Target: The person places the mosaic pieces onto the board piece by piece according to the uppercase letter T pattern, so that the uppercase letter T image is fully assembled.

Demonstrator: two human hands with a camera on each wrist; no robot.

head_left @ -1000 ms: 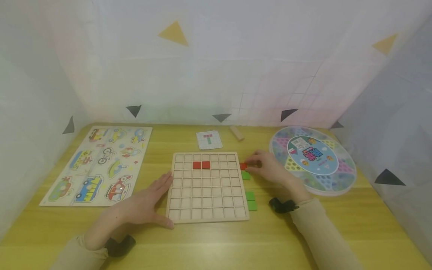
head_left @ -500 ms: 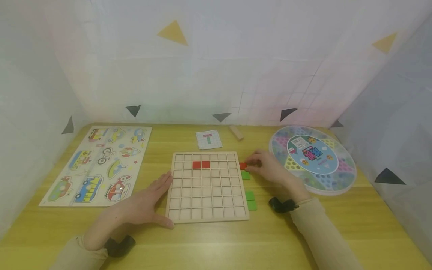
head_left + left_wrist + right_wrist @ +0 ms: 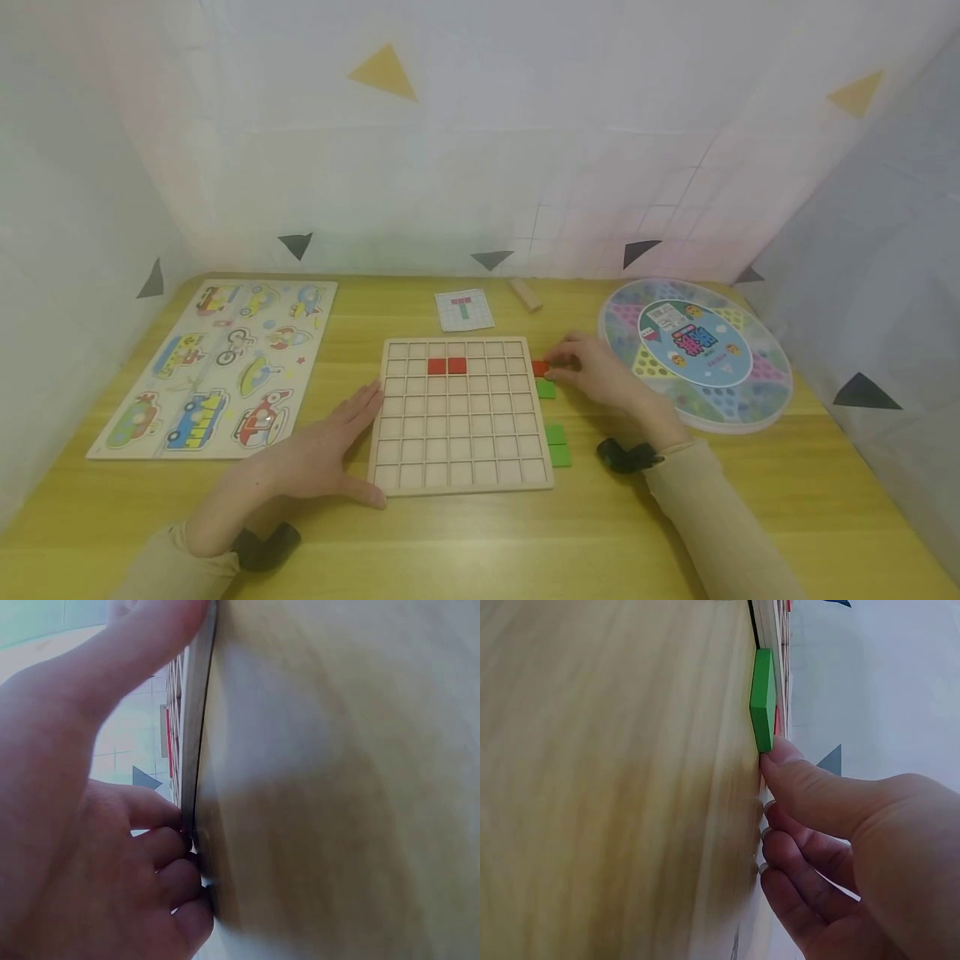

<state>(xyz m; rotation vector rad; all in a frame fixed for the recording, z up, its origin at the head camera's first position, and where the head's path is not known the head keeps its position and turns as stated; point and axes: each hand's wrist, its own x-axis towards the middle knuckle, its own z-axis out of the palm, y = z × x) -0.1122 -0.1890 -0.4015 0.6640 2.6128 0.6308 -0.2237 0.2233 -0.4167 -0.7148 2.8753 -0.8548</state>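
A square wooden grid board (image 3: 460, 428) lies on the table, with two red tiles (image 3: 447, 366) side by side in its second row. My left hand (image 3: 318, 450) rests along the board's left edge, fingers spread and thumb at the near left corner; the left wrist view shows the fingertips (image 3: 184, 881) at the edge. Just right of the board, my right hand (image 3: 596, 371) pinches another red tile (image 3: 540, 369) between thumb and forefinger, low at the table. A green tile (image 3: 763, 701) lies right beside it, by the thumb.
Two more green tiles (image 3: 557, 446) lie along the board's right side. Behind the board are a pattern card (image 3: 480, 317) with a red and green T and a small wooden block (image 3: 526, 296). A vehicle puzzle (image 3: 217, 367) lies left, a round game board (image 3: 693, 404) right.
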